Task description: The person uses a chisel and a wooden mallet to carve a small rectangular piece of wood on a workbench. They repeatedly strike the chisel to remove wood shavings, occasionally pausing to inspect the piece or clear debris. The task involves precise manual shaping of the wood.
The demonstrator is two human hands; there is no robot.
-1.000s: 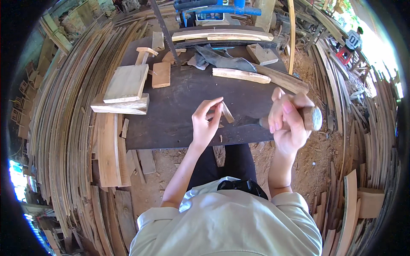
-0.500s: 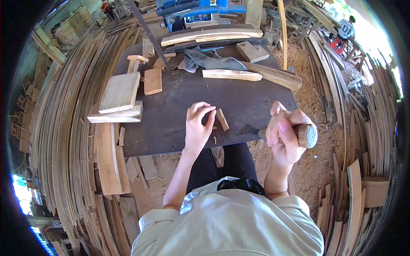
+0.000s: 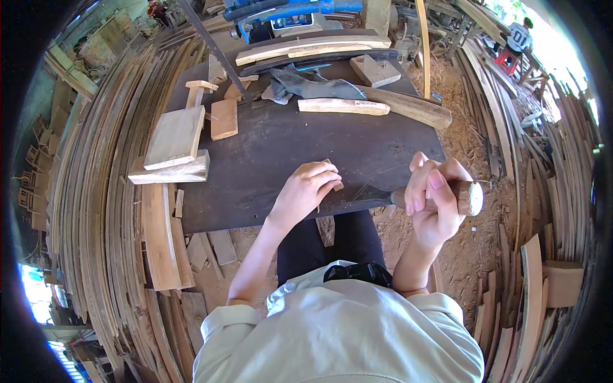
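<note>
My right hand is closed around the round wooden handle of a chisel-like tool, whose flat dark blade lies low over the front of the dark work table. My left hand rests on the table left of the blade, its fingers curled onto a small wood offcut, which they mostly hide. A pale curved wood piece lies farther back, with a longer weathered plank at its right.
Boards stack at the table's left; a grey cloth and timber lie behind. A dark metal post rises there, beside a blue machine. Long planks flank both sides. People are in the far background.
My left hand has moved down and right, its fingers curling over the small offcut. My right hand still holds the tool. The view has shifted slightly.
</note>
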